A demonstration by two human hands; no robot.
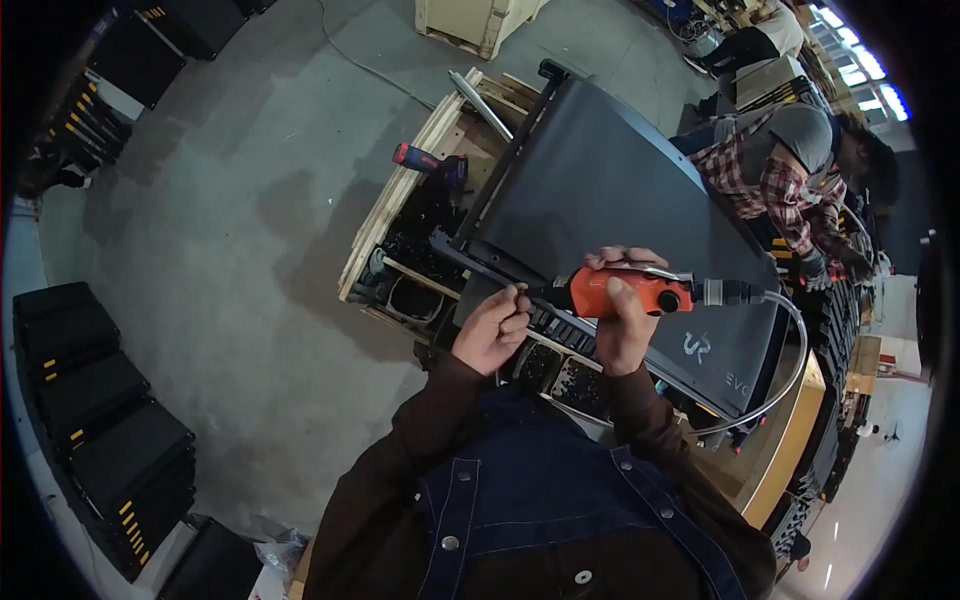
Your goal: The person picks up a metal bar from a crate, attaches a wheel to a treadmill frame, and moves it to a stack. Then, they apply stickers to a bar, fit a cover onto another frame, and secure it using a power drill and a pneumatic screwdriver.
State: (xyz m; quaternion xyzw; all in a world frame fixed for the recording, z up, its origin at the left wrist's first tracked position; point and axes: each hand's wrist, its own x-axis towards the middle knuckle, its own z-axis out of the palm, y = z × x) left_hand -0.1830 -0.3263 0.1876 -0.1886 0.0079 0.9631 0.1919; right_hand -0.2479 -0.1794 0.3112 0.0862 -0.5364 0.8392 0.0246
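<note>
My right hand [627, 335] is wrapped around an orange pneumatic screwdriver [592, 291], held level with its black nose pointing left. A clear air hose [803, 345] leaves its right end and curves down. At the nose tip my left hand [492, 333] is closed in a pinch; what sits between its fingers is too small to make out. Below both hands lies a large dark panel [620, 170] marked "EVO", with a dark rail along its near left edge.
A cordless drill [432, 163] rests in a wooden crate [375, 235] left of the panel. Bins of small black parts [580, 385] stand close to my body. Black drawer units [110, 410] line the left. Another person in a plaid shirt [785, 195] works at the right.
</note>
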